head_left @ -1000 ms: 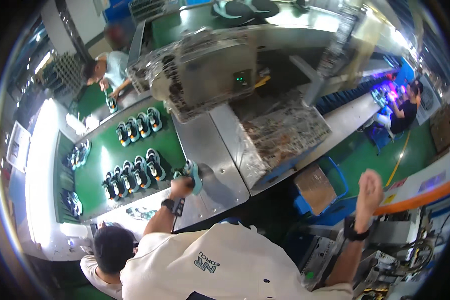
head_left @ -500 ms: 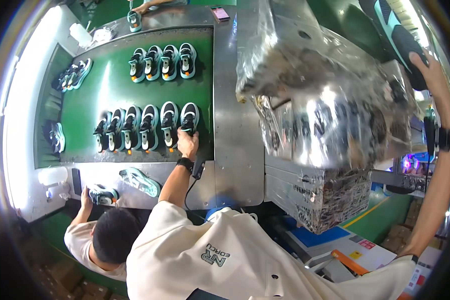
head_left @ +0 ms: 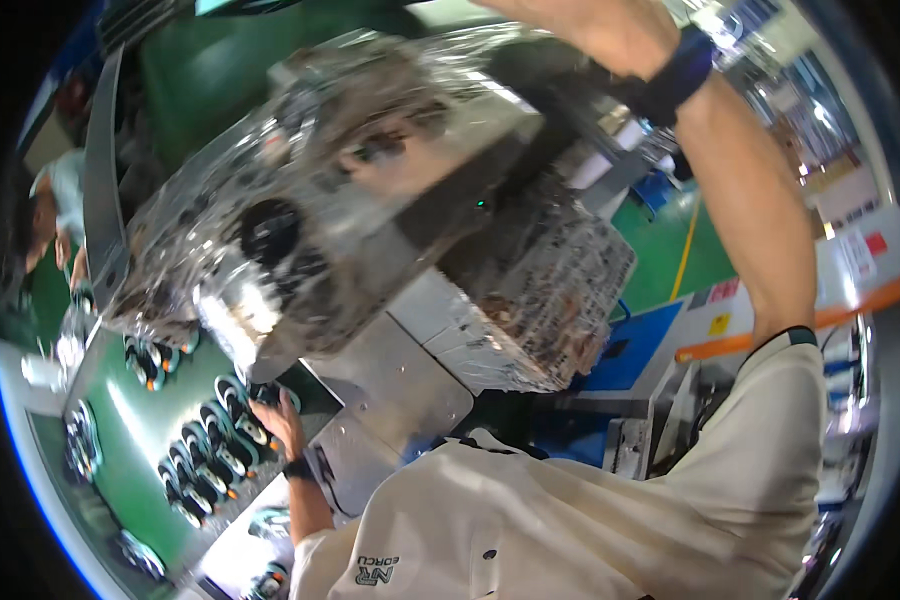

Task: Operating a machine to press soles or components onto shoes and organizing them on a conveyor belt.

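Black sports shoe with a pale blue edge (head_left: 262, 394) is what we've got our left hand (head_left: 284, 428) on, sitting just off the near left of the big grey machine wrapped in clear plastic (head_left: 400, 170). It's on a flat green surface (head_left: 135, 430), at the machine-side end of a row of similar black shoes with pale soles and small orange patches (head_left: 208, 462). Our fingers cover a good chunk of ours and everything there is blurry, so we honestly can't tell if we're gripping it or only touching it. Its toe and sole shape? Couldn't make those out either. Our right hand (head_left: 595, 25) is up over the machine's right end, fingers cut off by the top edge, so no way for us to say whether it's open, closed or holding something. Left of the machine, a second bunch of dark shoes (head_left: 150, 360) is partly hidden behind the shiny, smeary wrapping.
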### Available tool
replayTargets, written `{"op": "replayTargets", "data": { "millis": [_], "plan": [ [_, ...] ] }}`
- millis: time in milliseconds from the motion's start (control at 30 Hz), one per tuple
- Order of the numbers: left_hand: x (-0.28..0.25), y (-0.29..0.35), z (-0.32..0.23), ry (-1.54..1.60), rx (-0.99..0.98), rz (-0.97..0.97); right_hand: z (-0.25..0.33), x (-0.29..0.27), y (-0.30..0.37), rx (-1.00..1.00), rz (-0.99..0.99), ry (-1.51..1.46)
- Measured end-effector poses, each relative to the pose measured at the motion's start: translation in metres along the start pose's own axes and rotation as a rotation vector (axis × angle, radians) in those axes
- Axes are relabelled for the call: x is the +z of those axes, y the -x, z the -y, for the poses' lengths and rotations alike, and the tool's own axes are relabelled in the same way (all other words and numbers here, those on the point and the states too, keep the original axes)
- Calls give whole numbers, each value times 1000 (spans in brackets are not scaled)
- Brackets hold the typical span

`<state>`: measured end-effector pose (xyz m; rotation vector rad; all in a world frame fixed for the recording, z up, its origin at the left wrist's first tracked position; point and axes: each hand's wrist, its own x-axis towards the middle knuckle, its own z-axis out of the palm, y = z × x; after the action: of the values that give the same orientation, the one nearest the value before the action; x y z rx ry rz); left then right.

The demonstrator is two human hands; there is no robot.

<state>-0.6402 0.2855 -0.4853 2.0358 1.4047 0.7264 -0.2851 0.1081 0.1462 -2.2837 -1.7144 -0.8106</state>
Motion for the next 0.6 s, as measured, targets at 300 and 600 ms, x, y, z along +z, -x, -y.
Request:
{"op": "replayTargets", "data": {
  "millis": [300, 600],
  "plan": [
    [-138, 127, -377, 1279, -60, 1907, -13, -102, 236, -93, -453, 168],
    [-142, 278, -512, 1077, -432, 2942, 118, -178, 474, 592, 95, 334]
  ]
}}
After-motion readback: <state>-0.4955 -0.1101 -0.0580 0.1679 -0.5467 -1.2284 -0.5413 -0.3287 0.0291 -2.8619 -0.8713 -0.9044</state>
